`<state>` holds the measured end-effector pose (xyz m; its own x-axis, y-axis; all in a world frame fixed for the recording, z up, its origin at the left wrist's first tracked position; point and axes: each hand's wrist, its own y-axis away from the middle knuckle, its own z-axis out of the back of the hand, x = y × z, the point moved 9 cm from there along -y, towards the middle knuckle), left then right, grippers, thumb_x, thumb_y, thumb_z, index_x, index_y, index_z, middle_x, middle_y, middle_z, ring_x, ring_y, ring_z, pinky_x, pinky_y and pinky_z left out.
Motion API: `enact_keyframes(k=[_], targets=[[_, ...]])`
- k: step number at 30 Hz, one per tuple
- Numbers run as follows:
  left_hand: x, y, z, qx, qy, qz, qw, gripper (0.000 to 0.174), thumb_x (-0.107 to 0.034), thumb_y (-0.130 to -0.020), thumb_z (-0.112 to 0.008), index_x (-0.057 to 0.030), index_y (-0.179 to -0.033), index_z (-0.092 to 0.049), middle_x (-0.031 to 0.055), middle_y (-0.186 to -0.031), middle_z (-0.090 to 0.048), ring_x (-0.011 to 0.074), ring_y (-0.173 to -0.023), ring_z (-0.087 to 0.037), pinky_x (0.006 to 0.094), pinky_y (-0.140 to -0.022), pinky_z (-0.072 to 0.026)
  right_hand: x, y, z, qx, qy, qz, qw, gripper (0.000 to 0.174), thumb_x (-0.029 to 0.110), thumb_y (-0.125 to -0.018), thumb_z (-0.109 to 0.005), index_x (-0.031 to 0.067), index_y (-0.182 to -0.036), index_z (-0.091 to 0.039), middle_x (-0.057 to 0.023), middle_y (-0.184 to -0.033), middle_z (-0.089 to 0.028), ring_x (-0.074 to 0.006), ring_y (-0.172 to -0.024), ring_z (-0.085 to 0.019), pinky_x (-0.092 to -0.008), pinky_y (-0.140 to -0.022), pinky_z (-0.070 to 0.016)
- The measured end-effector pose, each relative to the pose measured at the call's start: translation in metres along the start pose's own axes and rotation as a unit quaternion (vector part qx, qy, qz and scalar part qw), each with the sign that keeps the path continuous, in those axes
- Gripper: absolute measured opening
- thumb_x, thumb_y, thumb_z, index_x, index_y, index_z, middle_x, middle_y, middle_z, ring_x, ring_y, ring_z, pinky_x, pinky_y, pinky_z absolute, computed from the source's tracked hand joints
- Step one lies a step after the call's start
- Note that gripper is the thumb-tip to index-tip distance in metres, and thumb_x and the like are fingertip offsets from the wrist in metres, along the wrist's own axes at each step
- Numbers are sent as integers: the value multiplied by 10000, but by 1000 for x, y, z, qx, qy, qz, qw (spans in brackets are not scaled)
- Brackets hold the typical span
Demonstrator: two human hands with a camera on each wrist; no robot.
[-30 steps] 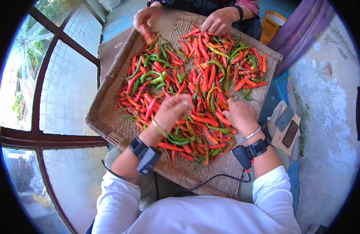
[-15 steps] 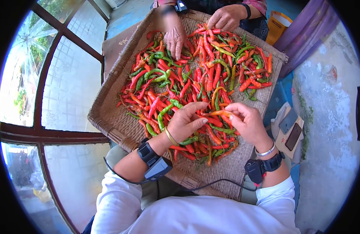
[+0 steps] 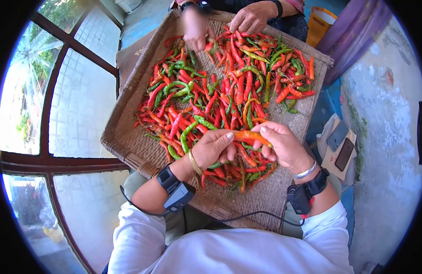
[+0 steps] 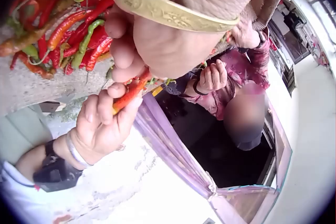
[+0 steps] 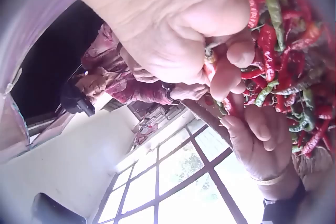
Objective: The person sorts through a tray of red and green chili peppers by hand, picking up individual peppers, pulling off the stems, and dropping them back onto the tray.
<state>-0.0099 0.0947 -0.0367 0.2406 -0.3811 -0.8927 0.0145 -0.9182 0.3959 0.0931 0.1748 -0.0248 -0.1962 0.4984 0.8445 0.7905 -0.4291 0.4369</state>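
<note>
An orange-red chili pepper [image 3: 250, 135] is stretched between my two hands, above the near part of a pile of peppers. My left hand [image 3: 214, 147] pinches one end, its thumb lying along the pepper. At the other end my right hand [image 3: 288, 147] grips it between thumb and curled fingers. In the left wrist view the same chili pepper [image 4: 128, 96] shows orange toward the right hand. Red and green chili peppers [image 3: 211, 98] lie heaped in a square woven tray [image 3: 294, 121]. A green pepper [image 3: 186, 137] lies just beside my left wrist.
Across the tray, another person's hands [image 3: 253, 18] work among the far peppers. Two phones [image 3: 343, 155] lie on paper to the right. A black cable [image 3: 247, 214] runs between my wrist cameras over the tray's near edge. Framed windows [image 3: 78, 100] stand at the left.
My right hand took up the orange chili pepper and brought it toward me, and my left hand came to its other end. The other person's left-side hand moved down into the peppers, then back up.
</note>
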Motion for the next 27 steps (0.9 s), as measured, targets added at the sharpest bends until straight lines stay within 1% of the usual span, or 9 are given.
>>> enact_keyframes(k=[3, 4, 5, 8, 13, 15, 18, 25, 27], targets=[[-21, 0, 27, -86, 13, -31, 996, 325, -278, -939, -331, -34, -977, -543, -10, -604, -545, 40, -470, -444, 173, -440, -365, 15, -5, 26, -86, 154, 53, 983, 201, 201, -879, -462, 27, -939, -543, -56, -683, -575, -132, -498, -544, -245, -440, -434], [-31, -3, 39, -80, 72, -83, 991, 326, -291, -937, -331, -38, -1008, -524, 10, -684, -567, 50, -498, -463, 179, -453, -381, 47, 5, 31, -178, 400, 185, 880, 172, 194, -851, -492, 35, -896, -543, -76, -695, -581, -193, -543, -561, -299, -486, -450], [-40, -5, 51, -74, 131, -134, 980, 331, -304, -935, -331, -42, -1039, -504, 30, -763, -588, 60, -527, -481, 185, -467, -397, 71, 20, 16, -253, 607, 298, 692, 147, 186, -822, -523, 44, -854, -543, -96, -707, -586, -253, -589, -578, -353, -532, -466], [-52, -9, 81, -135, 362, -176, 906, 427, -341, -918, -368, -74, -1238, -273, 118, -1120, -509, 135, -699, -572, 220, -537, -470, 56, 6, 29, -239, 662, 217, 677, 120, 179, -764, -561, 59, -771, -551, -119, -736, -587, -301, -682, -579, -395, -597, -465], [-12, -12, 70, -171, 244, -66, 952, 423, -303, -914, -401, -59, -1244, -301, 89, -994, -578, 123, -706, -580, 213, -573, -469, 25, -19, 29, -175, 730, 148, 643, 148, 188, -749, -569, 41, -733, -567, -134, -726, -595, -287, -691, -595, -391, -604, -471], [1, -17, 38, -45, 111, -19, 993, 311, -232, -917, -407, -64, -1175, -449, 39, -905, -606, 74, -705, -573, 187, -575, -467, 9, -31, 39, -158, 745, 89, 642, 190, 225, -745, -591, 52, -823, -575, -142, -773, -604, -312, -746, -584, -417, -641, -461], [6, -9, 10, 6, -23, -18, 1000, 254, -173, -904, -447, -53, -1117, -515, 5, -848, -613, 48, -704, -557, 182, -601, -452, 3, -34, 44, -153, 737, 40, 657, 190, 219, -739, -595, 39, -790, -569, -158, -747, -598, -318, -733, -584, -419, -647, -460], [13, -6, 0, 17, -1, -3, 1000, 272, -168, -857, -537, -57, -1106, -518, 3, -878, -600, 56, -702, -557, 182, -620, -445, 24, -24, 27, -193, 703, 114, 675, 129, 158, -720, -556, 34, -745, -583, -166, -709, -600, -326, -667, -592, -419, -616, -472], [-35, 8, 14, -154, -289, -219, 919, 351, -147, -767, -633, -60, -1087, -518, 72, -972, -566, 135, -768, -574, 237, -676, -464, 33, -14, 5, -154, 676, 156, 704, 119, 155, -725, -555, 39, -739, -577, -169, -707, -596, -334, -660, -584, -437, -603, -462]])
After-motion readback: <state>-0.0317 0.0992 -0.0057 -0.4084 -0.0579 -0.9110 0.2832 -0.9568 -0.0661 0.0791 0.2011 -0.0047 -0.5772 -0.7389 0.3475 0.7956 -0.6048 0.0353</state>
